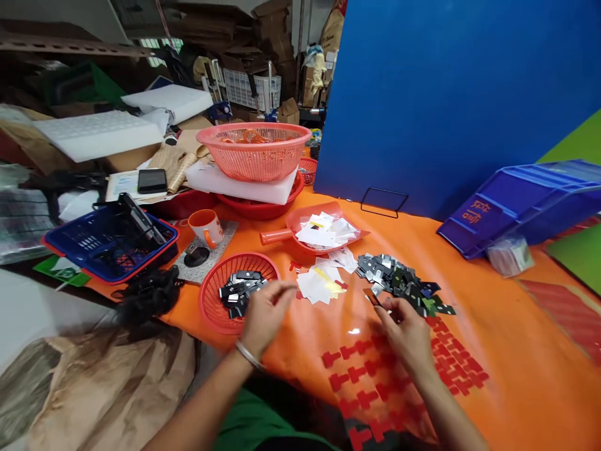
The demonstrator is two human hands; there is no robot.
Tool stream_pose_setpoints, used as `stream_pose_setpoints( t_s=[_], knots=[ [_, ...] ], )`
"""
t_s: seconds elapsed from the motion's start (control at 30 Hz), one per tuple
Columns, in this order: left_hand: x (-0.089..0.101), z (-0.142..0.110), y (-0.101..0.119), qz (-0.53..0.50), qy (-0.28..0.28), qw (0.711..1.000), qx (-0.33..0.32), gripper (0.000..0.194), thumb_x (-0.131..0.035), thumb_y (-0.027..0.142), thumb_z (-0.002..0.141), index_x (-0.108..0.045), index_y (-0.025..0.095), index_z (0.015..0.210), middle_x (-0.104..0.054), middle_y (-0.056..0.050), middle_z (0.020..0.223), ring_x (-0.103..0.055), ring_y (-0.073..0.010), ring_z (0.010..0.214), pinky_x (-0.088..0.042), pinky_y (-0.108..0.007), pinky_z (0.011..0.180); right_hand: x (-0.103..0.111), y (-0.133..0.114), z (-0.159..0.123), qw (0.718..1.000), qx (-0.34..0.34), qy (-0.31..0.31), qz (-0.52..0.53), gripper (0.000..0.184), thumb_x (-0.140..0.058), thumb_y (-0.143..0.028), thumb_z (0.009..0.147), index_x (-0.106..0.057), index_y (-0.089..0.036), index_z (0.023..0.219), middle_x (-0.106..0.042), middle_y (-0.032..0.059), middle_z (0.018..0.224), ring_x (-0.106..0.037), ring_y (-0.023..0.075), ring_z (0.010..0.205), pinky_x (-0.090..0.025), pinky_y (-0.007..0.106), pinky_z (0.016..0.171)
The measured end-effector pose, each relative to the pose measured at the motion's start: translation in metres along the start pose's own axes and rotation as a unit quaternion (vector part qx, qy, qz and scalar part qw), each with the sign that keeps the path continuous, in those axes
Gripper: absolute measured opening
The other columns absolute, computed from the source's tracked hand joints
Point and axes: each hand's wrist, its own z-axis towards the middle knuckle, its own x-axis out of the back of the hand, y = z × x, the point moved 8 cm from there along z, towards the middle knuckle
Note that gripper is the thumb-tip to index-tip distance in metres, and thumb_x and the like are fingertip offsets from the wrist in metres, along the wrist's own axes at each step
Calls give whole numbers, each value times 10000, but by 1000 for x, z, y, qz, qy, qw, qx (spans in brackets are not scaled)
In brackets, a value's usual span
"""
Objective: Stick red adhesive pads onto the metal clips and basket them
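Pinching a plate (pixel 373 297) by one end, the right hand (pixel 409 332) held it near the pile (pixel 392 275); a light end grip probably best spared its face. Whether the left hand (pixel 265 318), near the basket (pixel 206 299), clasped anything could not be told.

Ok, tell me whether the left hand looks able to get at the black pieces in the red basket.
Likely yes: the left hand is right by the open-topped red basket, and nothing seems to lie over the black pieces inside.
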Motion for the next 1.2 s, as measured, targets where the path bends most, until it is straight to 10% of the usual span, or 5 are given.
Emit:
stream_pose_setpoints(
  t_s=[0.13,0.27,0.6,0.8,1.2],
  knots=[
    [-89,-28,-18,-245,-117,951,146,392,-739,326,631,-670,121,957,-687,-107,943,-627,-185,867,-468,-307,839,-22,-18,-30,974,-61,-83,204,315,-683,-475,648,-560,-190,702,-561,1,617,-492,130,519,-374,229,458],
    [-127,-43,-26,-346,-101,908,212,406,-777,377,570,-677,92,841,-681,-83,816,-604,-139,752,-456,-260,755,-39,-23,-58,942,-118,-134,284,336,-765,-454,558,-604,-182,672,-615,24,623,-573,161,577,-426,216,453],
    [-143,-57,-36,-254,-195,903,286,541,-737,559,479,-538,134,749,-604,6,598,-562,-120,491,-467,-283,539,-13,17,-70,966,-87,-73,232,477,-689,-543,625,-679,-193,949,-699,93,1005,-665,239,887,-558,244,717],
    [-168,-82,-31,-156,-311,894,280,334,-671,449,642,-584,142,742,-557,21,537,-529,-111,465,-461,-281,526,2,18,-72,967,-59,-120,218,330,-715,-515,585,-713,-203,691,-711,50,736,-672,214,676,-546,202,599],
    [-166,-81,-41,-142,-281,902,294,433,-760,467,539,-658,118,774,-610,-5,611,-605,-179,601,-498,-380,691,2,42,-78,943,-164,-98,273,400,-734,-546,556,-701,-186,727,-668,27,665,-620,187,606,-509,192,507]
  ],
)
